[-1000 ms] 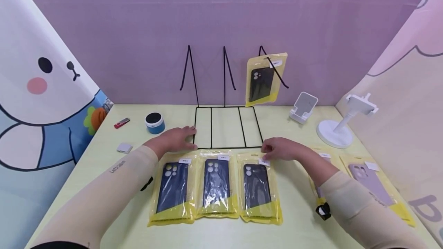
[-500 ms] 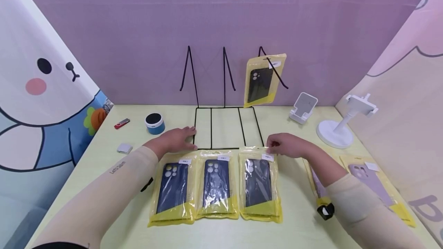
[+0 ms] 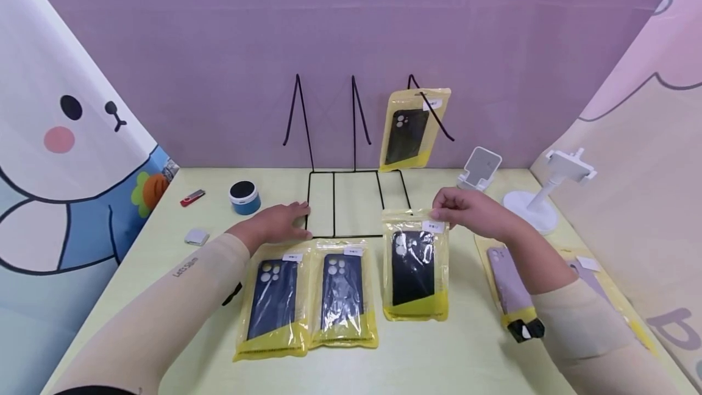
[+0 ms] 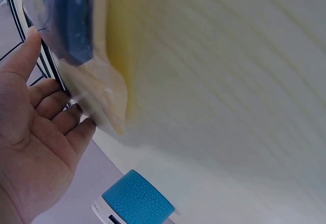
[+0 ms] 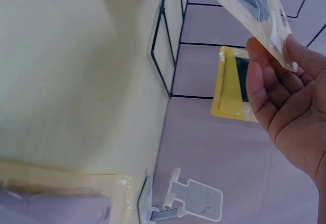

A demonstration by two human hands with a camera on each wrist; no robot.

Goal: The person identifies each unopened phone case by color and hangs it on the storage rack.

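Note:
My right hand [image 3: 466,209] pinches the top right corner of a yellow-edged clear pouch holding a black phone case [image 3: 412,267], which hangs upright above the table at the rack's front. The right wrist view shows thumb and fingers of that hand [image 5: 290,89] on the pouch corner. My left hand [image 3: 280,222] touches the left front corner of the black wire display rack [image 3: 333,206], thumb and fingers spread. Two pouches with dark blue phone cases, a left one [image 3: 273,300] and a middle one [image 3: 343,294], lie side by side before the rack. Another pouched black case [image 3: 408,133] hangs on the right hook.
A blue speaker [image 3: 244,197], a red USB stick [image 3: 192,198] and a small white block [image 3: 196,236] are at left. At right stand a white phone holder [image 3: 480,168] and a white round-based stand [image 3: 534,203]. Pouched purple cases [image 3: 510,279] lie beneath my right forearm.
My right hand has lifted the right-hand pouch with the black phone case off the table, moving it up and toward the rack. My left hand stays at the rack's corner.

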